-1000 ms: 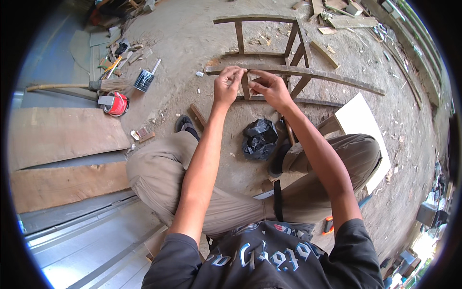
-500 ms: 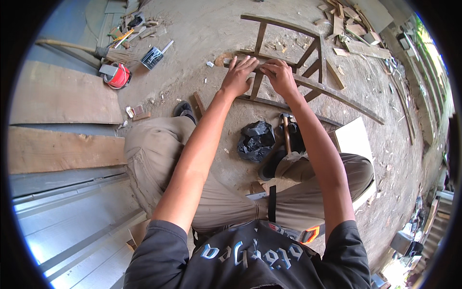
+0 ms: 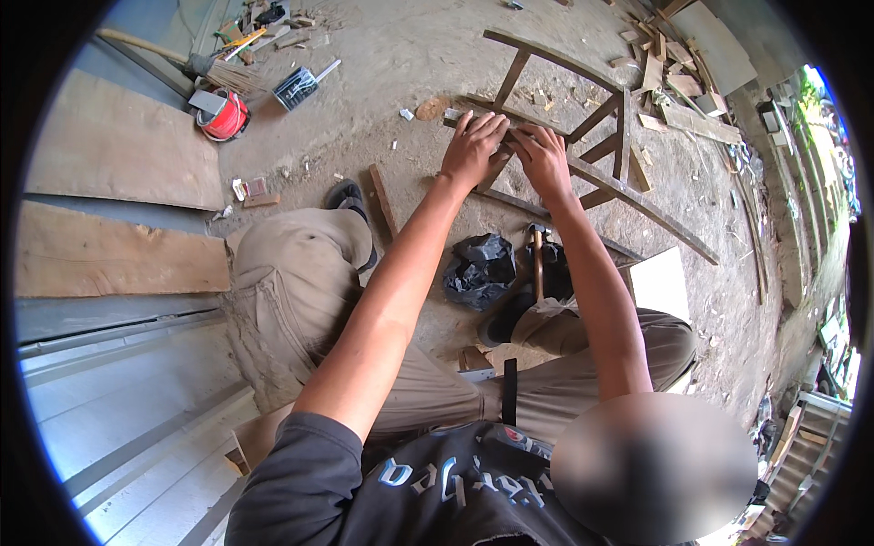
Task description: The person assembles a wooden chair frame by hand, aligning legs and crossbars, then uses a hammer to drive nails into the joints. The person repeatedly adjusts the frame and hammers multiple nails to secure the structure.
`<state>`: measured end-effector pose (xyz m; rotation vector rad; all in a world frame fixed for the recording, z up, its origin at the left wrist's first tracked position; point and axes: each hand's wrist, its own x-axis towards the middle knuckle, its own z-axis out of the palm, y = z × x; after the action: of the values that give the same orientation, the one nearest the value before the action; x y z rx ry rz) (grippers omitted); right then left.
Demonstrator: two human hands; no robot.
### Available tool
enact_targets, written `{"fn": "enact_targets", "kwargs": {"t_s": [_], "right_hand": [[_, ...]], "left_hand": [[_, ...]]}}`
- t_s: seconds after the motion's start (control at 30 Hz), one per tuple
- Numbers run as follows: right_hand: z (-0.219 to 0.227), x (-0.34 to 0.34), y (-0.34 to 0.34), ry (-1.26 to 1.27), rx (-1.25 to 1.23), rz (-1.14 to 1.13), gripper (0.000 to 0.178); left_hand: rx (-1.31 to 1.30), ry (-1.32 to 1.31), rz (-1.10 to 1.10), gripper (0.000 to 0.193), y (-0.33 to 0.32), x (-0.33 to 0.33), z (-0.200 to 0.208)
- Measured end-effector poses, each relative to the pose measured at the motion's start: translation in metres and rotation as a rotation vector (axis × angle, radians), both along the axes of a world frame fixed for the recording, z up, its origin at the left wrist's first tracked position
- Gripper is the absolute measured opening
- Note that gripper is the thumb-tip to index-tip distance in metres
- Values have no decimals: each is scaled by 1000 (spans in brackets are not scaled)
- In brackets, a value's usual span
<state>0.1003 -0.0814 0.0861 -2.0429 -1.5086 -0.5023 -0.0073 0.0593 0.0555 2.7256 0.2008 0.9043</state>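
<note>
A dark wooden frame [image 3: 642,196], made of long legs joined by crossbars like a stool or chair frame, lies on its side on the ground ahead of me. My left hand [image 3: 473,150] is over the near end of one leg, its fingers curled round the wood. Close beside it, my right hand [image 3: 543,164] bends its fingers over the same leg where a crossbar meets it. The joint between my hands is mostly covered by my fingers. Nearer to me are a crumpled black plastic bag [image 3: 481,271] and a hammer [image 3: 538,264] with a wooden handle.
Wood offcuts [image 3: 678,82] are heaped at the far right. At the left stand a red bucket [image 3: 221,116], a dark container [image 3: 296,88] and wide boards [image 3: 118,250]. A loose wooden strip [image 3: 383,200] lies by my left foot. A white panel [image 3: 662,285] is beside my right knee.
My right hand has gone from a fingertip pinch to laying its fingers over the leg. My left hand stays on the wood, its fingers more curled. The whole view has shifted slightly.
</note>
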Motion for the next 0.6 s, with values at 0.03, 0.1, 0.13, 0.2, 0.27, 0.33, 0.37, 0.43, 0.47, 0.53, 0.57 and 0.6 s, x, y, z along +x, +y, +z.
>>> {"fn": "enact_targets", "kwargs": {"t_s": [0.03,0.1,0.13,0.2,0.27,0.33,0.37,0.43,0.47,0.53,0.57,0.6], "right_hand": [[-1,-1,2,17,31,-7,27],[-1,-1,3,82,27,-15,25],[-1,0,3,115,25,-22,24],[-1,2,3,94,35,-17,22],[-1,1,4,82,57,-4,21],[-1,0,3,76,88,16,20],[-1,-1,3,85,96,18,19],[1,-2,2,101,112,23,17],[2,-2,2,116,123,19,16],[6,-3,1,149,142,14,16],[9,-4,1,264,160,-32,16],[13,-3,0,380,177,-79,16]], "left_hand": [[-5,-38,0,62,-1,0,-1],[-12,-53,7,62,-1,-1,-4],[-15,-61,7,62,-1,-1,-4],[3,0,12,59,-1,0,-3],[31,47,12,58,0,-2,-2],[66,76,7,59,1,-3,-2],[57,74,9,60,1,-3,-2],[38,67,11,61,0,-2,-2],[31,59,6,62,0,-2,-2],[14,46,-2,64,0,-4,-3],[24,48,0,64,1,-5,-4],[34,49,1,65,2,-4,-4]]}}
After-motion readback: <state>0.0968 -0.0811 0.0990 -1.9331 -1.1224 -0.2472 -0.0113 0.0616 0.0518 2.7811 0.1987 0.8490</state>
